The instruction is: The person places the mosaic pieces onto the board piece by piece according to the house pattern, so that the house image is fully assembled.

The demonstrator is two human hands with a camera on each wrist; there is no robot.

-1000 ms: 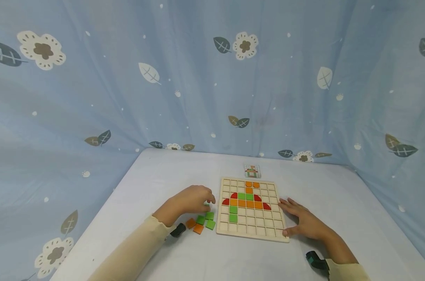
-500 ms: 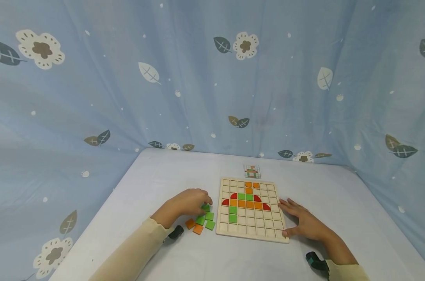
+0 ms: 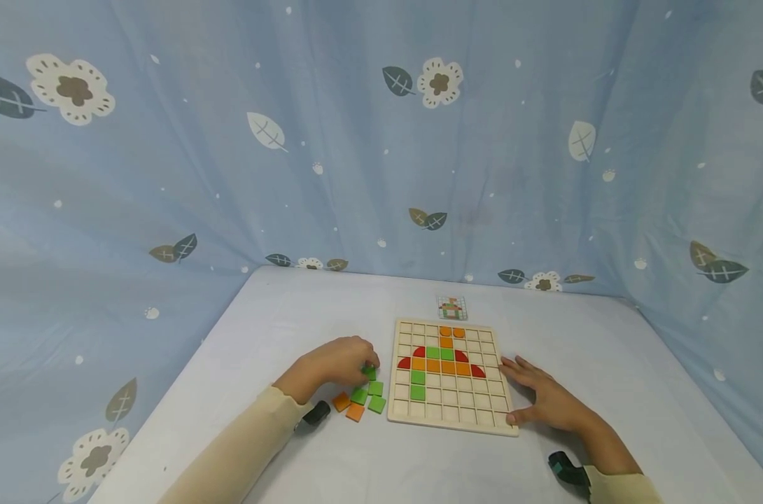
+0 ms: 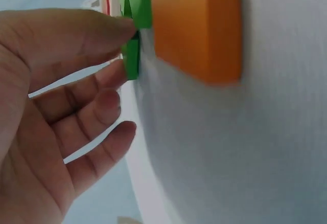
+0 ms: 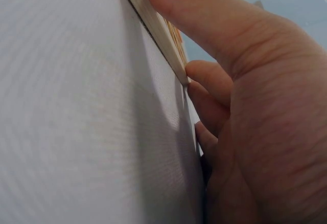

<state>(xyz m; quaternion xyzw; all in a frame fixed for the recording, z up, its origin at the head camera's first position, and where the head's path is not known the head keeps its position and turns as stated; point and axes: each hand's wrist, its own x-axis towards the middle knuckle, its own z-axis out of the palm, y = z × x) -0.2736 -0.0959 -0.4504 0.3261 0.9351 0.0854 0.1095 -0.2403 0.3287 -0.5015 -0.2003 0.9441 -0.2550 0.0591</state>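
Observation:
My left hand (image 3: 345, 360) is at the loose tiles left of the board, its thumb and fingertips pinching a green square tile (image 4: 132, 63). That tile is still low, by the white cloth. Right beside it lie more green square tiles (image 3: 376, 404) and orange square tiles (image 3: 355, 412). My right hand (image 3: 542, 397) rests with spread, fairly straight fingers against the right edge of the wooden grid board (image 3: 444, 413). Its thumb touches the board's rim (image 5: 166, 42) in the right wrist view. Red, orange and green pieces form a figure on the board.
A small picture card (image 3: 451, 308) with a coloured grid figure lies behind the board. White cloth (image 3: 331, 301) covers the table, and a blue patterned curtain (image 3: 356, 175) hangs behind it. Black wrist devices (image 3: 564, 467) sit under both wrists.
My left hand has moved slightly left and down, and its thumb and fingertips have closed on the green tile. The right hand and the board have stayed put.

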